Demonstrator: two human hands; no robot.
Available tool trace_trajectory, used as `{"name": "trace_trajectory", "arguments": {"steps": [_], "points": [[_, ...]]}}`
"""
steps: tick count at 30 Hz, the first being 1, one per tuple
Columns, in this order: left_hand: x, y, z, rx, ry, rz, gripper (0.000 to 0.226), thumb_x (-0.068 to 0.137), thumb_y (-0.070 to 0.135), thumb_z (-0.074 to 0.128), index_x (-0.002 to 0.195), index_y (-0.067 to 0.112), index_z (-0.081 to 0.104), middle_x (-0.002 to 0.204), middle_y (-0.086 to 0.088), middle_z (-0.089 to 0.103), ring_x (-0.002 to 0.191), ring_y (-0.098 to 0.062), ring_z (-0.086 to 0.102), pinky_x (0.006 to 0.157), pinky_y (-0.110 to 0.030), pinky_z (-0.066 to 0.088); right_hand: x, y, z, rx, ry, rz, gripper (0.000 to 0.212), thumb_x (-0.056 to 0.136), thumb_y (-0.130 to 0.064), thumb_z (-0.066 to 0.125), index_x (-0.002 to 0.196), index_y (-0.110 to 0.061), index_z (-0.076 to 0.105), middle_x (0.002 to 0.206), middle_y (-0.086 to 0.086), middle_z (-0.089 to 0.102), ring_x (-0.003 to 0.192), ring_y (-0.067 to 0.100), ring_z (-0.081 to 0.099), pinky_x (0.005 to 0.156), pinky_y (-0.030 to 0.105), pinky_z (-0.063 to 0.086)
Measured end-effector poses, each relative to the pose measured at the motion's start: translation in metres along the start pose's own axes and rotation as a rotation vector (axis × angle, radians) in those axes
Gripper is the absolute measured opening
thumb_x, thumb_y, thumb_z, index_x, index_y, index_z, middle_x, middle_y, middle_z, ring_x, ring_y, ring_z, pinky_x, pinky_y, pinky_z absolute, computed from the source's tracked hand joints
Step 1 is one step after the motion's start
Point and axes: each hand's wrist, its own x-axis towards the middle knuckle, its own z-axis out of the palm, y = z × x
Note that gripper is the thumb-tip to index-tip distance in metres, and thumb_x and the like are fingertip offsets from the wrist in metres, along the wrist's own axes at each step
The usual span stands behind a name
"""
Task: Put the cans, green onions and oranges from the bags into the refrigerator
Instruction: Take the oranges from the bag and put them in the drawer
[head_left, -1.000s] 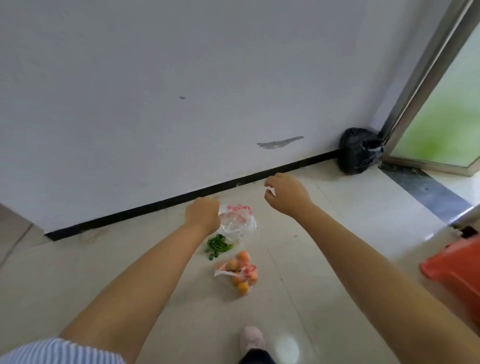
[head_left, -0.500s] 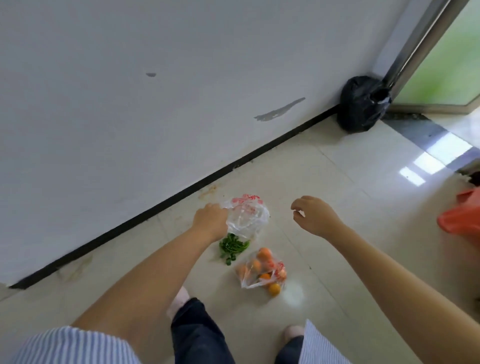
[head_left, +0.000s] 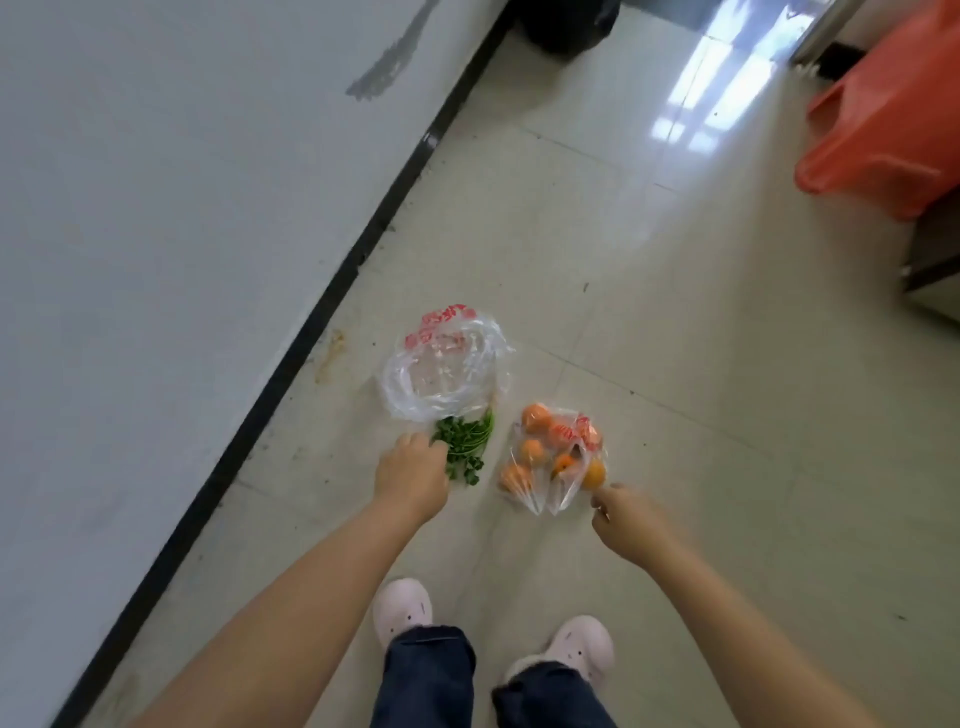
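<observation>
The green onions (head_left: 466, 447) lay on the floor tiles (head_left: 649, 322), poking out of a clear bag (head_left: 444, 366) just beyond the left hand (head_left: 413, 475), whose curled fingers reached their leafy end, though I could not tell if it gripped them. The oranges (head_left: 537, 449) sat in a second clear bag (head_left: 558, 457) between the hands, touching the loosely curled, empty right hand (head_left: 631, 522).

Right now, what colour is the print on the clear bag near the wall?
Red, on the clear bag; head view.
</observation>
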Motion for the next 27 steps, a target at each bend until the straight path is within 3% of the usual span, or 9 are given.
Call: {"name": "trace_trajectory", "arguments": {"steps": [3, 7, 11, 13, 15, 19, 22, 24, 27], "points": [[0.043, 0.006, 0.080, 0.019, -0.074, 0.000, 0.029, 0.094, 0.015, 0.038, 0.119, 0.005, 0.051, 0.128, -0.012, 0.051, 0.120, -0.028, 0.047, 0.093, -0.035, 0.043, 0.043, 0.020, 0.060, -0.040, 0.025, 0.033, 0.027, 0.092, -0.015, 0.040, 0.111, -0.008, 0.059, 0.119, 0.009, 0.060, 0.107, 0.027, 0.057, 0.083, 0.029, 0.045], [0.124, 0.015, 0.177, 0.015, -0.084, -0.012, 0.030, 0.095, 0.019, 0.041, 0.118, 0.004, 0.052, 0.127, -0.014, 0.053, 0.119, -0.030, 0.049, 0.093, -0.036, 0.044, 0.127, 0.047, 0.138, 0.059, 0.236, -0.043, 0.024, 0.092, -0.013, 0.046, 0.096, 0.001, 0.065, 0.106, 0.016, 0.065, 0.097, 0.033, 0.059, 0.065, 0.028, 0.035], [0.221, 0.021, 0.253, 0.000, 0.022, 0.006, 0.030, 0.097, 0.023, 0.039, 0.116, 0.004, 0.053, 0.124, -0.013, 0.054, 0.117, -0.029, 0.050, 0.091, -0.037, 0.044, 0.216, 0.073, 0.186, 0.009, 0.468, -0.264, 0.024, 0.075, -0.009, 0.051, 0.064, -0.001, 0.071, 0.070, 0.013, 0.071, 0.067, 0.033, 0.067, 0.060, 0.032, 0.052], [0.264, 0.024, 0.282, -0.004, 0.086, 0.017, 0.032, 0.098, 0.026, 0.041, 0.116, 0.003, 0.053, 0.123, -0.013, 0.055, 0.117, -0.029, 0.050, 0.091, -0.036, 0.044, 0.246, 0.085, 0.197, -0.122, 0.570, -0.330, 0.032, 0.070, -0.019, 0.043, 0.057, -0.011, 0.070, 0.061, 0.003, 0.071, 0.060, 0.025, 0.068, 0.062, 0.029, 0.053], [0.302, 0.029, 0.306, -0.012, 0.161, 0.046, 0.034, 0.097, 0.030, 0.044, 0.117, 0.003, 0.052, 0.123, -0.013, 0.055, 0.117, -0.028, 0.049, 0.091, -0.035, 0.044, 0.267, 0.097, 0.209, -0.220, 0.630, -0.340, 0.034, 0.070, -0.024, 0.040, 0.061, -0.016, 0.072, 0.066, -0.001, 0.073, 0.065, 0.023, 0.070, 0.069, 0.027, 0.050], [0.358, 0.041, 0.328, -0.045, 0.321, 0.061, 0.047, 0.094, 0.036, 0.049, 0.127, 0.002, 0.045, 0.129, -0.014, 0.051, 0.121, -0.028, 0.046, 0.098, -0.033, 0.041, 0.295, 0.111, 0.236, -0.307, 0.681, -0.413, 0.033, 0.071, -0.025, 0.041, 0.064, -0.016, 0.072, 0.065, -0.001, 0.072, 0.063, 0.022, 0.069, 0.067, 0.034, 0.056], [0.376, 0.043, 0.331, -0.031, 0.283, -0.007, 0.058, 0.092, 0.037, 0.053, 0.135, 0.001, 0.036, 0.136, -0.016, 0.046, 0.126, -0.030, 0.042, 0.104, -0.036, 0.036, 0.302, 0.118, 0.250, -0.278, 0.656, -0.374, 0.022, 0.071, -0.021, 0.054, 0.059, -0.017, 0.071, 0.058, -0.003, 0.070, 0.055, 0.019, 0.067, 0.066, 0.033, 0.057], [0.381, 0.043, 0.333, -0.004, 0.243, -0.051, 0.058, 0.092, 0.034, 0.054, 0.136, 0.001, 0.035, 0.137, -0.016, 0.045, 0.126, -0.030, 0.042, 0.104, -0.037, 0.035, 0.299, 0.120, 0.256, -0.262, 0.596, -0.336, 0.007, 0.070, -0.015, 0.066, 0.066, -0.016, 0.073, 0.066, 0.001, 0.073, 0.062, 0.024, 0.070, 0.066, 0.034, 0.056], [0.384, 0.041, 0.339, 0.045, 0.268, -0.056, 0.039, 0.094, 0.018, 0.047, 0.130, 0.003, 0.044, 0.131, -0.015, 0.052, 0.122, -0.029, 0.048, 0.102, -0.036, 0.037, 0.300, 0.122, 0.260, -0.314, 0.328, -0.107, 0.027, 0.093, -0.018, 0.044, 0.111, -0.018, 0.065, 0.118, 0.005, 0.064, 0.110, 0.025, 0.059, 0.095, 0.034, 0.046]]}}
